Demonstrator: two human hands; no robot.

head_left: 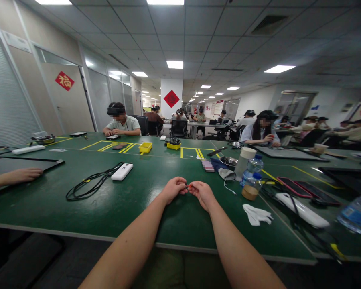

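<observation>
Fingers of the left hand (173, 190) pinched a tiny dark piece (186, 186), those of the right hand (202, 194) a tiny red piece (190, 186), close together over the green desk (108, 216); both too small to identify. Risk judged: slack fingertip pressure could drop either.

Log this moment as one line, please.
left hand: pinching small dark piece | right hand: pinching small red piece | hands: close together | green table: white cloth to right, yellow tray ahead
</observation>
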